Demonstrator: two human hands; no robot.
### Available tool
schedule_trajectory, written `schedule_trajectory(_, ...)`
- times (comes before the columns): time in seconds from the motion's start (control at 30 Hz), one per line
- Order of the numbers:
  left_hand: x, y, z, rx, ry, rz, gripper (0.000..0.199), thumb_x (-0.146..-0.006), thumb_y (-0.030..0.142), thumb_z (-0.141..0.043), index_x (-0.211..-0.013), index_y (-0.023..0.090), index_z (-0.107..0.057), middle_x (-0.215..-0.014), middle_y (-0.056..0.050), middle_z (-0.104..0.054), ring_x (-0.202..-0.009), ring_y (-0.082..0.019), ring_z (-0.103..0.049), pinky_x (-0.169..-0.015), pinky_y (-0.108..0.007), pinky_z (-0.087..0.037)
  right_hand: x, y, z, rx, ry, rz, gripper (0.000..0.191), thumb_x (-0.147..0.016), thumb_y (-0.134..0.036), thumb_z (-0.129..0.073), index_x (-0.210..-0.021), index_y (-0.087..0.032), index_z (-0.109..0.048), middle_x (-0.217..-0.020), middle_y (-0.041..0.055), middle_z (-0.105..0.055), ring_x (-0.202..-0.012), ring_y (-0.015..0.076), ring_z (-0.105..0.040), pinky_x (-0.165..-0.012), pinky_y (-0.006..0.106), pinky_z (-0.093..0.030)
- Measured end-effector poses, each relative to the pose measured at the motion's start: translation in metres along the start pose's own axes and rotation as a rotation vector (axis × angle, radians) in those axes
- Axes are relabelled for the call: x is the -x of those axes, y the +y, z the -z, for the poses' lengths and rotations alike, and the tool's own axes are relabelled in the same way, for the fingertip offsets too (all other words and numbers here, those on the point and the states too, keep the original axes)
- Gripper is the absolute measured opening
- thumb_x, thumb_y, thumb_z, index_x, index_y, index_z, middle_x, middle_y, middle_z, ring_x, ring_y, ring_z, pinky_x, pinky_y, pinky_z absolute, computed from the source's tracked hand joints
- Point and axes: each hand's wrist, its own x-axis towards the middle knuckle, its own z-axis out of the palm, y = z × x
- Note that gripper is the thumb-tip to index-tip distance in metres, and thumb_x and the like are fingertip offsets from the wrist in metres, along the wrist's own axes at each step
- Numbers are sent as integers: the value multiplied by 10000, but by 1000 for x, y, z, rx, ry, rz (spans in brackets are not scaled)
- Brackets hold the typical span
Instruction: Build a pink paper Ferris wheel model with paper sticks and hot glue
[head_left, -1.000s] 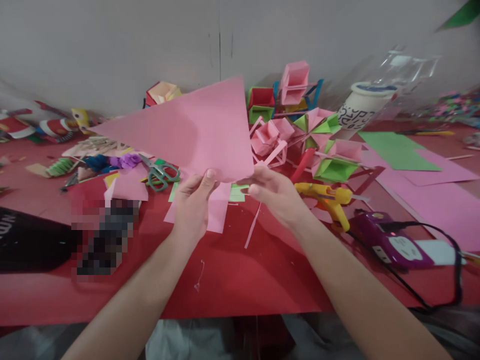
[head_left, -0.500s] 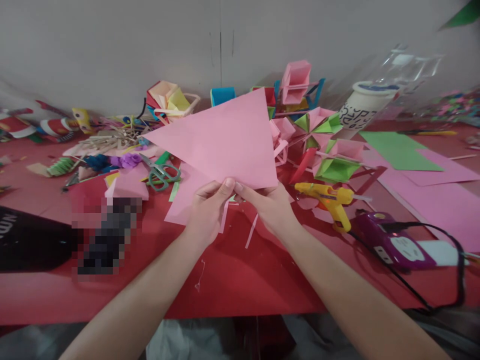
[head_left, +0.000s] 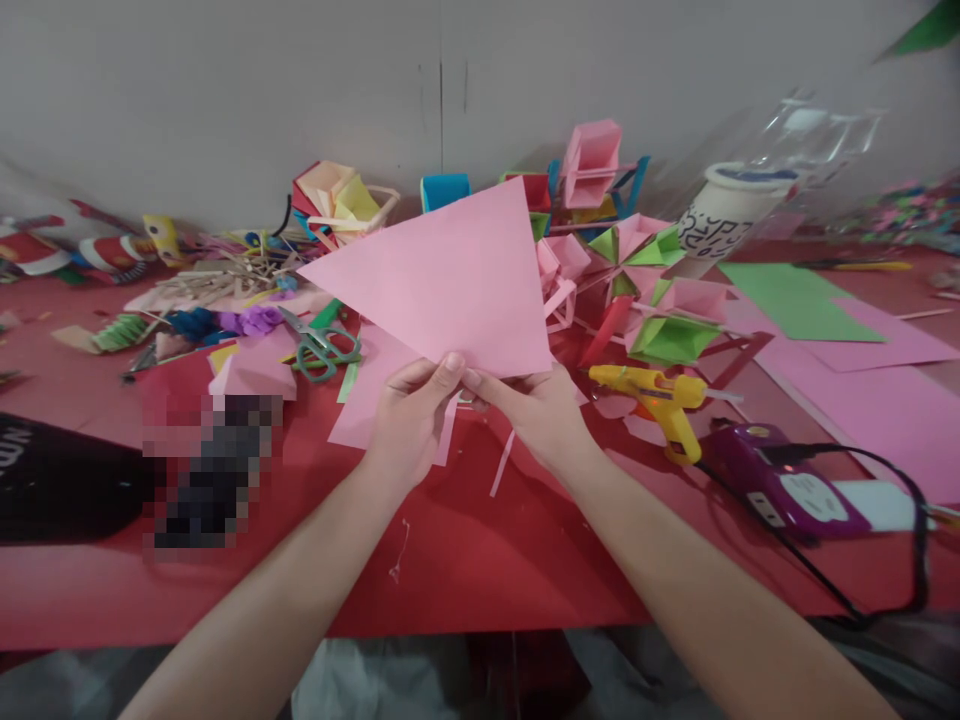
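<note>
A sheet of pink paper (head_left: 442,280), showing a triangular outline, is held up over the table. My left hand (head_left: 412,415) pinches its lower edge, thumb on the near face. Close beside it, my right hand (head_left: 529,405) grips the same edge with the thumb in front, the two thumb tips almost touching. Fingers behind the paper are mostly hidden. Beneath my left hand another pink sheet (head_left: 356,410) lies on the red table (head_left: 480,560), and a thin pink strip (head_left: 502,465) rests below my right hand.
Green-handled scissors (head_left: 322,350) lie left of the paper. To the right are a yellow glue gun (head_left: 660,400) and a purple power strip (head_left: 795,490) with a black cable. Folded paper models (head_left: 630,250) stand behind. A patterned cup (head_left: 727,215) leans back right. A blurred dark object (head_left: 217,480) lies left.
The paper has shifted very slightly, its top corner moving a little left and its left corner a little right. Both hands keep their grip on its lower edge.
</note>
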Motion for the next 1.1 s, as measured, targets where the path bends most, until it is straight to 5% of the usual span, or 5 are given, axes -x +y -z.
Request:
schedule_trajectory(0.2,-6,8,4,85,158,-10,270,-735,275,-882,-595,197,-665,-660,39,-672,-675,-101,-658,-739,-254,-572,1,-3,2,107,24,22,203,-695,-354,-880,-727,-186,-772,-616,12,-722,-548,146,-666,-566,290,-589)
schedule_trajectory(0.53,-20,36,25,139,419,-116,139,-759,266,-859,-796,213,-736,-794,31,-763,-731,-109,-727,-742,-213,-574,1,-2,11,215,42,57,187,-742,-349,-845,-742,-172,-785,-656,30,-752,-590,152,-705,-576,257,-598)
schedule_trajectory(0.7,-25,44,35,186,484,-149,82,-842,214,-777,-784,210,-719,-801,27,-767,-743,-93,-726,-753,-189,-575,2,-5,9,240,15,75,168,-739,-329,-844,-733,-174,-779,-654,29,-753,-595,161,-716,-584,266,-616)
schedule_trajectory(1.1,-31,71,44,241,659,-211,313,-1022,225,-548,-751,233,-704,-770,40,-783,-838,-86,-749,-778,-171,-600,4,-7,10,209,-2,42,229,-721,-366,-854,-824,-170,-796,-807,67,-800,-730,213,-764,-678,324,-656)
